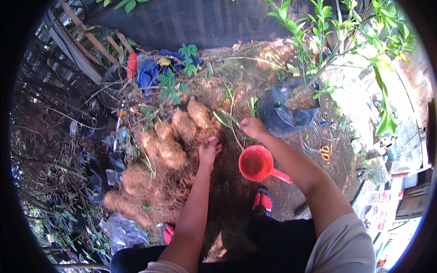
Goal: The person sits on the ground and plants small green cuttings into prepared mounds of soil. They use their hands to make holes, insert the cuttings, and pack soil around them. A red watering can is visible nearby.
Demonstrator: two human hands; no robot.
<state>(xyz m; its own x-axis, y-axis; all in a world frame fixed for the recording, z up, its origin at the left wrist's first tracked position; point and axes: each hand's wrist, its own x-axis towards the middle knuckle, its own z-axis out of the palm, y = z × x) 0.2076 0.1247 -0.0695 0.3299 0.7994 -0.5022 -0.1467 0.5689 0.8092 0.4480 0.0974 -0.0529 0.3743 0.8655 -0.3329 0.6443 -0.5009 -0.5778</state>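
Observation:
My right hand pinches a green strap-like leaf cutting, whose tip points up and left. My left hand hovers at the edge of the loose brown fibre, fingers a little apart and with nothing visible in them. Left of it lie several fibre-wrapped bundles, which look like coir; green shoots stick out of some. A red plastic dipper holding liquid stands on the soil below my right forearm, its handle towards the lower right.
A black grow bag with a leafy sapling is beyond my right hand. Orange-handled scissors lie by thin wires at right. Clear plastic and dry branches fill the left side. Dark sheeting stands at the back.

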